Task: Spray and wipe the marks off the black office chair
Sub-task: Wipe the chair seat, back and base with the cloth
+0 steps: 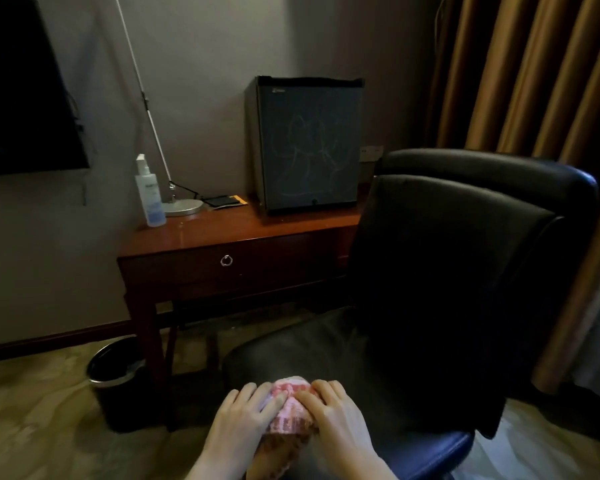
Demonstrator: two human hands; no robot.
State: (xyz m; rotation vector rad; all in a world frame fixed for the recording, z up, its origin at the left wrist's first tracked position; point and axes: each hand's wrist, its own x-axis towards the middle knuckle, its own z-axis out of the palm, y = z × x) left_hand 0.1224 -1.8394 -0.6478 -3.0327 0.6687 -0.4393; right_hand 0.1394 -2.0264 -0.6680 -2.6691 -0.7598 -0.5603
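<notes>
The black office chair (440, 271) fills the right half of the view, its seat toward me and its tall back by the curtain. A pink and white cloth (291, 407) lies bunched on the front of the seat. My left hand (246, 414) and my right hand (333, 410) both press down on the cloth from either side with fingers fairly straight. A clear spray bottle (149, 192) with blue liquid stands upright on the left end of the wooden desk (222, 230), away from both hands.
A small black mini fridge (307, 143) stands on the desk beside a lamp base (184, 206) and a dark wallet-like item (222, 201). A black bin (118, 379) stands on the floor left of the desk leg. Brown curtains (534, 71) hang behind the chair.
</notes>
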